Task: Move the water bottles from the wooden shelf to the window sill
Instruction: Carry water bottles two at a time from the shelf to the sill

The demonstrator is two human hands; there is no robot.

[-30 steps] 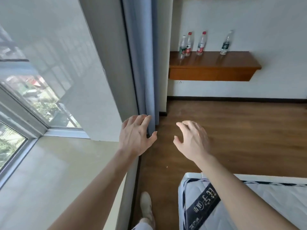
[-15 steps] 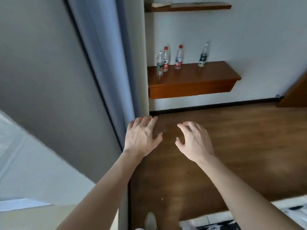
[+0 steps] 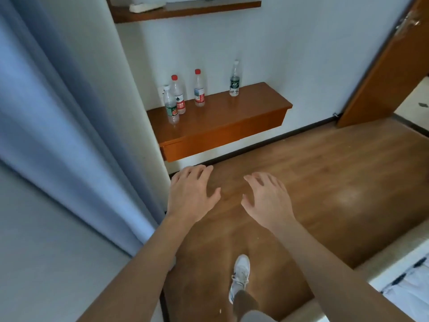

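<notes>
Several clear water bottles stand upright on the wooden shelf (image 3: pixel 232 117) fixed to the white wall. At the shelf's left end stands a green-labelled bottle (image 3: pixel 171 105), with a red-capped bottle (image 3: pixel 178 95) just behind it. A second red-capped bottle (image 3: pixel 199 89) stands to their right. A dark-labelled bottle (image 3: pixel 234 79) is alone further right. My left hand (image 3: pixel 191 194) and my right hand (image 3: pixel 267 199) hover over the floor below the shelf, both empty with fingers spread. The window sill is out of view.
A blue-grey curtain (image 3: pixel 69 126) hangs at the left, beside my left arm. A higher wooden shelf (image 3: pixel 185 9) is above. A wooden door (image 3: pixel 383 73) stands open at the right. A mattress corner (image 3: pixel 408 280) lies at the lower right. My white shoe (image 3: pixel 240 275) is on the wood floor.
The view has swung right and away from the window and sill. The shelf and bottles look larger and nearer. Both hands stay empty and spread in front of me.
</notes>
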